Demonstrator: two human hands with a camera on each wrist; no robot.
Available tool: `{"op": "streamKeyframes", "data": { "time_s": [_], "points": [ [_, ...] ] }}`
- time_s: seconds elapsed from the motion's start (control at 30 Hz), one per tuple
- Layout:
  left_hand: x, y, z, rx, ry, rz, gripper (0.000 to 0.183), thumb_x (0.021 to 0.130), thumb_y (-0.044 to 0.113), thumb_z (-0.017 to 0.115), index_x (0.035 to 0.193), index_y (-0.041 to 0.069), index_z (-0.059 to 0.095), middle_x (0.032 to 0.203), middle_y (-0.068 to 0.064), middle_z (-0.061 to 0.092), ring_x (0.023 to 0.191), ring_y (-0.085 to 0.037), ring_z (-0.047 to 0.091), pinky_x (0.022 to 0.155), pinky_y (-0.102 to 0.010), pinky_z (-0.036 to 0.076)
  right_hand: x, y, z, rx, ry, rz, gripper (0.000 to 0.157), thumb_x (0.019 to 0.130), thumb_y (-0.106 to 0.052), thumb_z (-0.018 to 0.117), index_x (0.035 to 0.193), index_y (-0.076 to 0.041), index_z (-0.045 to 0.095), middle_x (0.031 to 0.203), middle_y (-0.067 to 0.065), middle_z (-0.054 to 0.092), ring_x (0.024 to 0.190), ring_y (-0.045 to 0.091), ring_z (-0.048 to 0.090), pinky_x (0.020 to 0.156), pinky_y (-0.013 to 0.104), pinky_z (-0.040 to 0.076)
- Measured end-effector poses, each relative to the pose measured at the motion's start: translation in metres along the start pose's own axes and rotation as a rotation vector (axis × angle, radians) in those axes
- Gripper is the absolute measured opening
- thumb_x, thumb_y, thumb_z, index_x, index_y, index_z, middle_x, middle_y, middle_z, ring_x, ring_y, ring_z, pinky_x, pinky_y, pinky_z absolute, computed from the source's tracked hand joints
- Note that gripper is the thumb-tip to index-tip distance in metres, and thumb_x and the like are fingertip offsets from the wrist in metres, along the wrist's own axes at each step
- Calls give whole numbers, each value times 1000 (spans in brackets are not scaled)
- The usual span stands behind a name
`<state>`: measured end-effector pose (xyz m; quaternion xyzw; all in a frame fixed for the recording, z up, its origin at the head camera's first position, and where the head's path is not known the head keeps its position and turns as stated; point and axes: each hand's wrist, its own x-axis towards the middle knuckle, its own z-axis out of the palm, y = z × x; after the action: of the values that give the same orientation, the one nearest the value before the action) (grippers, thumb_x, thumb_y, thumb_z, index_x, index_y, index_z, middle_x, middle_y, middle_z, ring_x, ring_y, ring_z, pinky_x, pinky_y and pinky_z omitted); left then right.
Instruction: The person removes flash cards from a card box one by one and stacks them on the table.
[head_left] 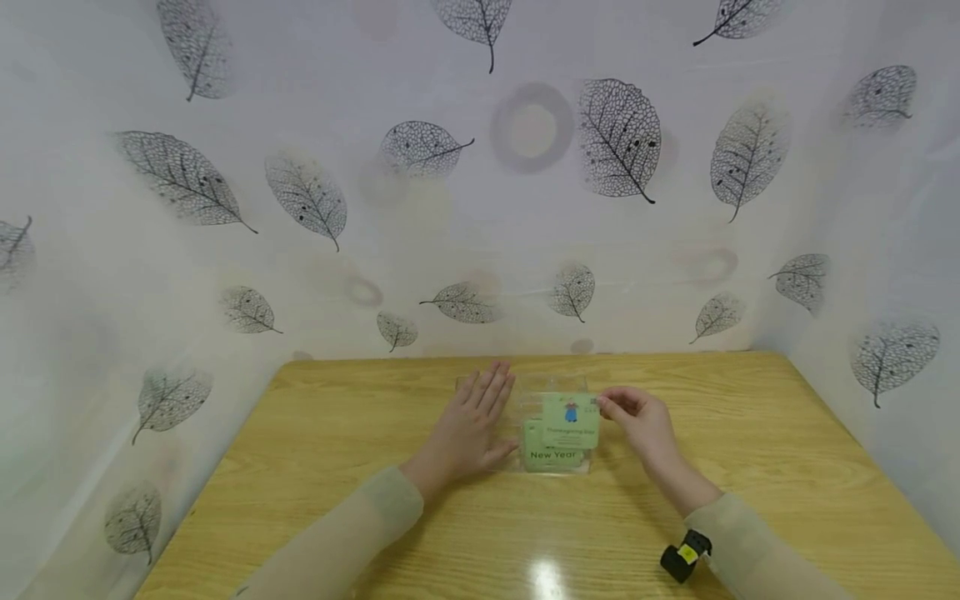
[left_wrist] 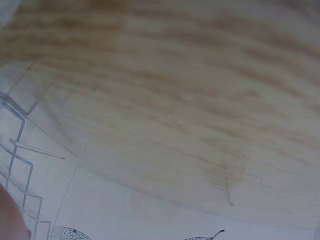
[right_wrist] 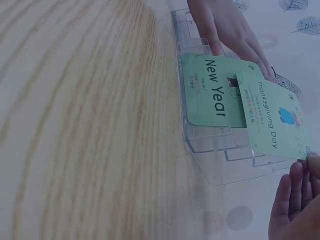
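Note:
A clear plastic tiered card holder [right_wrist: 215,172] stands on the wooden table. In its front tier sits a green card reading "New Year" [right_wrist: 217,95]. Behind and above that card is a second green card, marked "Thanksgiving Day" [head_left: 572,421], overlapping its upper part. My right hand [head_left: 637,425] pinches the Thanksgiving Day card by its upper right corner, between thumb and fingers. My left hand [head_left: 471,429] lies with straight fingers against the holder's left side. In the left wrist view only a bit of skin and the holder's stepped clear edge [left_wrist: 30,170] show.
The wooden table [head_left: 337,517] reaches back to a pale curtain [head_left: 465,217] printed with dark leaves. A black wrist device with a yellow patch [head_left: 686,554] is at the right sleeve's cuff.

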<state>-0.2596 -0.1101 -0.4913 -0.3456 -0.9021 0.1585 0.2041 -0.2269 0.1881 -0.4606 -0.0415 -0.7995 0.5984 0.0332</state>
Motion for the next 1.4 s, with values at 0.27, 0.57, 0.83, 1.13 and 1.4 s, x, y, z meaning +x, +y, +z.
{"op": "streamKeyframes", "data": {
  "time_s": [0.27, 0.57, 0.83, 1.13, 1.4],
  "points": [
    [0, 0, 0, 12, 4, 7, 103, 102, 75, 37, 168, -1, 19, 177, -20, 21, 167, -35, 16, 136, -47, 22, 1, -2, -6, 13, 18, -3, 31, 106, -14, 65, 126, 10, 68, 103, -1, 78, 84, -7, 66, 87, 19, 61],
    [1, 1, 0, 10, 2, 2, 103, 101, 75, 39, 168, 0, 20, 178, -20, 18, 167, -35, 16, 135, -47, 22, 2, 0, -14, 25, 40, 14, 35, 108, -16, 62, 130, 11, 65, 102, -6, 75, 86, -9, 65, 86, 17, 60],
    [1, 0, 1, -15, 7, -1, 103, 101, 74, 41, 168, -1, 19, 178, -20, 14, 167, -34, 15, 136, -47, 22, 3, 5, -25, 34, 59, 37, 37, 109, -15, 60, 134, 12, 61, 98, -14, 71, 86, -10, 64, 84, 12, 58],
    [1, 0, 1, -32, 6, -1, 103, 102, 73, 41, 168, -1, 17, 179, -20, 13, 167, -34, 14, 136, -47, 21, 4, 10, -36, 31, 81, 48, 39, 109, -16, 59, 135, 14, 59, 91, -21, 68, 83, -10, 64, 83, 11, 58],
    [1, 0, 2, -26, 4, 1, 103, 102, 73, 41, 168, -1, 18, 179, -20, 13, 167, -34, 14, 136, -47, 21, 6, 18, -48, 31, 85, 79, 44, 110, -19, 58, 140, 13, 56, 92, -22, 66, 83, -11, 63, 84, 13, 58]
  ]
}}
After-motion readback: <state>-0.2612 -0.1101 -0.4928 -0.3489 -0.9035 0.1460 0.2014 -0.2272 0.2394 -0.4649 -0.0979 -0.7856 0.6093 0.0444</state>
